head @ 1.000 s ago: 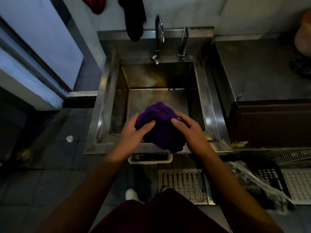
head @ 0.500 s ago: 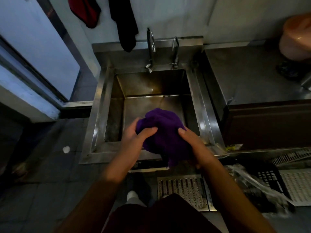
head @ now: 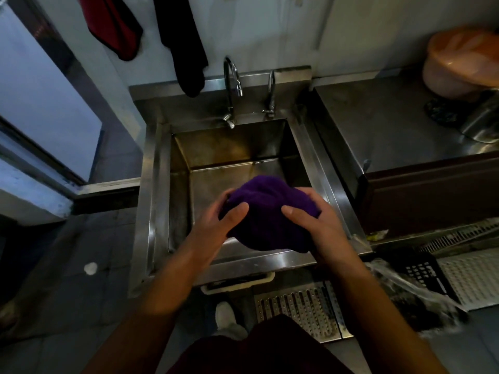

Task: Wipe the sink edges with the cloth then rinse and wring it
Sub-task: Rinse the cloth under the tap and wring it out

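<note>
A bunched purple cloth (head: 267,211) hangs over the front part of the steel sink (head: 151,184), just above its near rim. My left hand (head: 218,225) grips the cloth's left side, thumb on top. The cloth's right side is held by my right hand (head: 316,225), thumb pressed into the fabric. The fingers of both hands are hidden behind the cloth. The basin looks dry and stained. Two taps, a tall one (head: 232,85) and a shorter one (head: 271,93), stand at the back rim with no water running.
A red cloth (head: 113,25) and a black cloth (head: 186,47) hang on the wall behind the sink. A steel counter (head: 391,130) on the right carries an orange plastic tub (head: 461,60). Metal floor grates (head: 299,306) and a black crate (head: 424,271) lie below.
The view has tilted up, showing more wall. Both hands have kept hold of the cloth and shifted slightly right over the sink's front, regripping the bundle.
</note>
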Demonstrator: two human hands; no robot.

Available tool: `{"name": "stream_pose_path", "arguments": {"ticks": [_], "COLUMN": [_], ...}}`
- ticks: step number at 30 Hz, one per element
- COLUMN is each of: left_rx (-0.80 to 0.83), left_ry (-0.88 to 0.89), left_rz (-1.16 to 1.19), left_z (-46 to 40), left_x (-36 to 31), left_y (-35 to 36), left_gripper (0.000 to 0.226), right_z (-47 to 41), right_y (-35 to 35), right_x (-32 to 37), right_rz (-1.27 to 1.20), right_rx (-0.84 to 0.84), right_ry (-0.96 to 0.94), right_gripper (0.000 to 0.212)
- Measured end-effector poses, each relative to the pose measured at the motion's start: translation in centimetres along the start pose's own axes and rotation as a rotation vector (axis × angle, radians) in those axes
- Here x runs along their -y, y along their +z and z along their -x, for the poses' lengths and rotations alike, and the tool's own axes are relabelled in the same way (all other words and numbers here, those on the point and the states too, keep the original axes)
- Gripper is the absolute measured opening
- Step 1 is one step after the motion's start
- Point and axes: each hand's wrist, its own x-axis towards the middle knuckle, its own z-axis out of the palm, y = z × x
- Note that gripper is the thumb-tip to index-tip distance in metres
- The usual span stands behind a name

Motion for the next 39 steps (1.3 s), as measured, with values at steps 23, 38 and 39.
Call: {"name": "stream_pose_path", "arguments": {"ticks": [23, 38, 39], "left_rx": [0.145, 0.009, -0.024], "left_ry": [0.069, -0.171, -0.174], "left_rz": [0.014, 0.226, 0.197], "left_z": [-4.8, -11.8, -12.7], "left_x": [-3.9, -0.6, -0.6], "left_y": [-5.3, -3.4, -2.8], "left_gripper": [0.022, 0.052, 0.056], "right_z": [-3.3, -11.9, -12.7], "right_y": [6.4, 2.5, 1.8], "right_x": [-3.4, -1.2, -1.1], "right_rz": [-0.333, -0.190, -0.191], "right_rx": [-0.066, -0.185, -0.155], "right_ry": [0.253, 0.223, 0.226], "right_gripper": [0.082, 0.035, 0.031]}}
